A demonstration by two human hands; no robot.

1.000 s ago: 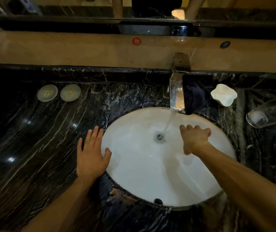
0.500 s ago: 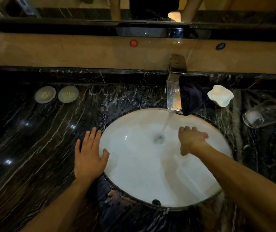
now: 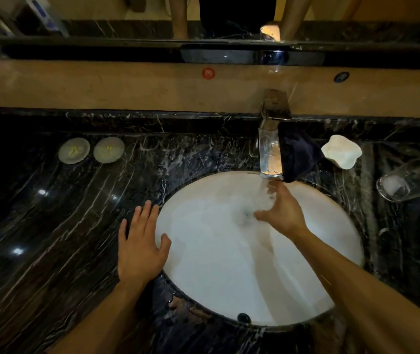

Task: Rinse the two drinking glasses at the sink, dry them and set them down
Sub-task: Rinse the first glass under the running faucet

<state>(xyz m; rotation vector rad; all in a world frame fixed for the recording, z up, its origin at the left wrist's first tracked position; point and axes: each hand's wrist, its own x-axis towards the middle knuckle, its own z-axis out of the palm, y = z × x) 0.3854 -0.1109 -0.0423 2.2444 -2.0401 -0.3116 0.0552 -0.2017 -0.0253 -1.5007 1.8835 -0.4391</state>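
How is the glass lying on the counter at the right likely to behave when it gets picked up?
The glass lies on its side on the dark marble counter, so a nudge could probably set it rolling. It looks like clear, thin glass, likely fragile against stone. The right hand is under the running water, so a wet grip may slip.

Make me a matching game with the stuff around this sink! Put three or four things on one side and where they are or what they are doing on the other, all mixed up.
Things:
1. drinking glass
2. dark cloth
3. left hand
4. right hand

States:
A. flat on the sink's rim
B. in the running water
C. lying on its side
D. hanging beside the tap

Pairs: 1-C, 2-D, 3-A, 4-B
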